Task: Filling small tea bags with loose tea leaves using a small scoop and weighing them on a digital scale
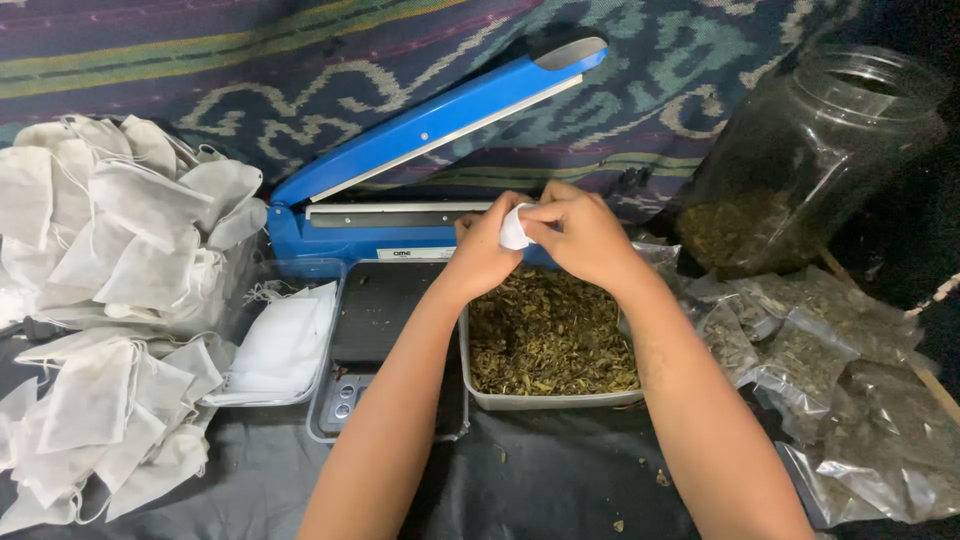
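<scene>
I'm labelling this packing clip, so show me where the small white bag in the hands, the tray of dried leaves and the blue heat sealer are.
small white bag (515, 228), head view, on its visible white fabric.
tray of dried leaves (545, 400), head view, on its near rim.
blue heat sealer (440, 120), head view, on its raised arm.

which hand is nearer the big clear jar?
Right. The right hand pinches the small white bag on the side toward the jar; the left hand holds the bag's other side, farther away.
</scene>
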